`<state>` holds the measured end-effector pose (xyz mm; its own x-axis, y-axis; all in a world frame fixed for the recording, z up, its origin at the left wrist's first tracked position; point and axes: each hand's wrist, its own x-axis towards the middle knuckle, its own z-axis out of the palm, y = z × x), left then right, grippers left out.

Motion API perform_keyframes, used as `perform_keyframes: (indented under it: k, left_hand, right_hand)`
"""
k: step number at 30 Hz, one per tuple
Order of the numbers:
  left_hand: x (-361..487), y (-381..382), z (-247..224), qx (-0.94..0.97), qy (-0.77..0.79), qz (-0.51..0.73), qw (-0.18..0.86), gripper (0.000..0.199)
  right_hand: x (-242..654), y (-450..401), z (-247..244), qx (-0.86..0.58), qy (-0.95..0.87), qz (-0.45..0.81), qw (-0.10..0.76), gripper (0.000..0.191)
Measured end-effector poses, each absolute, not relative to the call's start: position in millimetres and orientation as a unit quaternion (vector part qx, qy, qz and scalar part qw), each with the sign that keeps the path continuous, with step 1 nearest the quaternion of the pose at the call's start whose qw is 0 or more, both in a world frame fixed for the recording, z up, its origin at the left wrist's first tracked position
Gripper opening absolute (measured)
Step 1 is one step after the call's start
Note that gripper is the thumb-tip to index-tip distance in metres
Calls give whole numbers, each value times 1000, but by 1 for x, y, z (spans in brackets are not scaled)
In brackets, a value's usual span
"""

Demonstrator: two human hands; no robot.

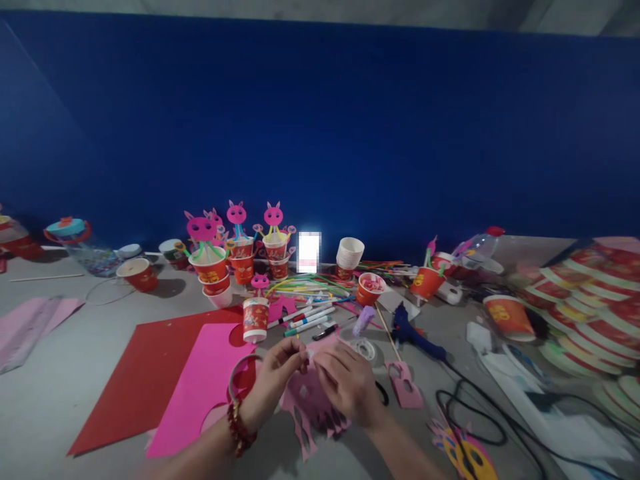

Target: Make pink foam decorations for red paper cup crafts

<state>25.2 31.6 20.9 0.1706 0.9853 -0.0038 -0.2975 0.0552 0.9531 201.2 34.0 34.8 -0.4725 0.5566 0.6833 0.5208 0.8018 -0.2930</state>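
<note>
My left hand [277, 373], with a red bead bracelet at the wrist, has its thumb and forefinger pinched together. Close beside it, the fingers of my right hand [347, 380] are curled in and meet those of the left. A tiny pale bit shows between the fingertips, too small to name. Below both hands lies a pink cut-out sheet [305, 400] with leg-like strips along its lower edge. Left of my left hand are a tape roll [234, 383] and a bright pink sheet [193, 393] with round cut-outs. A clear tape roll [364, 348] sits just beyond my right hand.
Decorated paper cups [210, 267] with pink bunny-like heads stand along the blue wall. Markers [310, 317] and pipe cleaners [305, 287] lie mid-table. To the right are a blue glue gun [415, 337], its black cord, and stacked red cups [590, 313]. A red sheet [125, 380] lies left.
</note>
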Motion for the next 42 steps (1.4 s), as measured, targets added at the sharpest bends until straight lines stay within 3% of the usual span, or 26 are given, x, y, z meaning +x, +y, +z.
perform_keyframes:
  k: [16, 27, 42]
  left_hand:
    - [24, 35, 10, 536, 445, 492, 523, 32]
    - [21, 29, 22, 658, 458, 471, 367, 13]
    - [19, 29, 20, 680, 464, 450, 346, 16]
  right_hand:
    - [201, 39, 33, -359, -851, 85, 374, 13]
    - [202, 40, 29, -365, -857, 90, 352, 10]
    - [204, 43, 28, -349, -866, 103, 342, 11]
